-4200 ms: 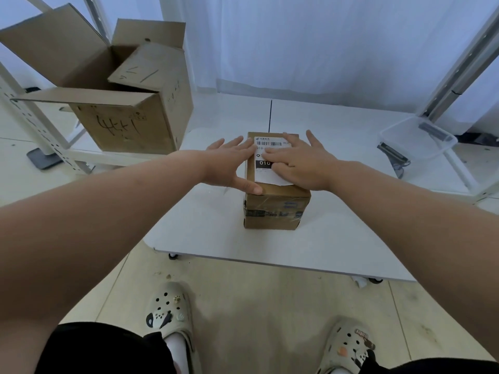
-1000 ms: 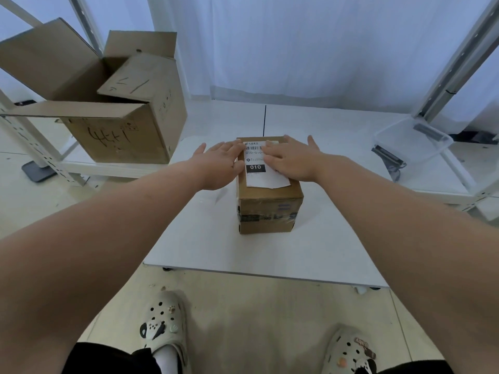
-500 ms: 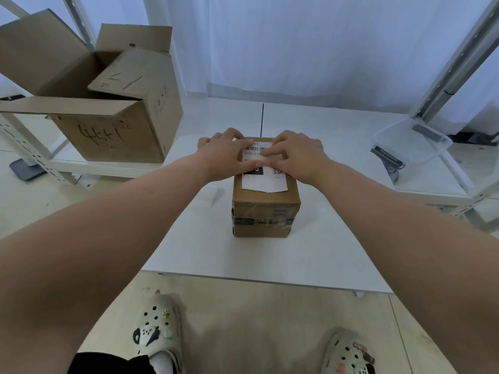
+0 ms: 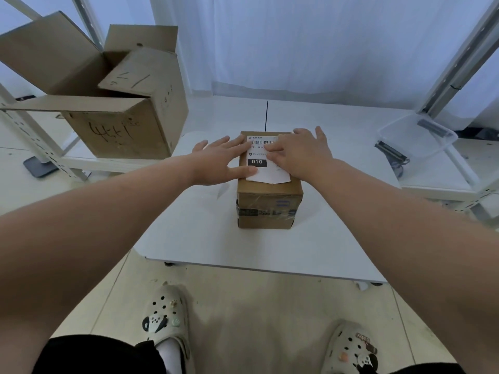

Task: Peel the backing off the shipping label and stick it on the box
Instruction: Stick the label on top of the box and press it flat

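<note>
A small brown cardboard box (image 4: 268, 206) stands on a low white platform (image 4: 205, 233). A white shipping label (image 4: 259, 166) with a barcode and a black "010" block lies flat on the box's top. My left hand (image 4: 221, 160) rests flat, fingers spread, on the label's left edge and the box's left side. Pressing flat on the label's right part is my right hand (image 4: 299, 152), which hides that side. Neither hand grips anything.
A large open cardboard box (image 4: 118, 103) with handwriting sits on a white shelf at the left. A clear plastic tub (image 4: 417, 136) stands at the right. White curtains hang behind. My two feet in pale clogs stand on the floor at the platform's near edge.
Both hands have flattened from curled fingertips near the label's top to spread palms. They now lie lower across the label. The box has not moved.
</note>
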The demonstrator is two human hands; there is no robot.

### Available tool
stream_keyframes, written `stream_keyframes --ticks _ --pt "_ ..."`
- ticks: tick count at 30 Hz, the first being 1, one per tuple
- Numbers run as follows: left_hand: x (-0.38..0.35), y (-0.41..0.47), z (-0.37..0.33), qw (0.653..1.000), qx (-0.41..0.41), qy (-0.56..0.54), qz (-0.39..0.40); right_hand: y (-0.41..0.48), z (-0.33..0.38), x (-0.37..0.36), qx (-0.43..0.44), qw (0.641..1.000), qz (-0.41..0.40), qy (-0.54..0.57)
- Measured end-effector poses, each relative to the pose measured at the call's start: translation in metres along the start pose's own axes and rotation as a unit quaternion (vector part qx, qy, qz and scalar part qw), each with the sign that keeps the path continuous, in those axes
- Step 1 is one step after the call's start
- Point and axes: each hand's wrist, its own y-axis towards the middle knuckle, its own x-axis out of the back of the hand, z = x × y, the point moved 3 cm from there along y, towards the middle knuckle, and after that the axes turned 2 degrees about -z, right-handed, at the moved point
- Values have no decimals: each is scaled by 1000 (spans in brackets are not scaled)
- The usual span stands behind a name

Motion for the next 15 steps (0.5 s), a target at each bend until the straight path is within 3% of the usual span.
stream_keyframes --ticks 5,11,15 --pt "5 -1 -1 1000 6 -24 -9 -4 17 -3 66 997 32 -2" --pt "7 -9 3 996 -10 -33 77 -5 -10 -2 -24 998 51 42" --pt "6 -9 2 997 -24 -3 79 -11 3 -2 66 997 40 16"
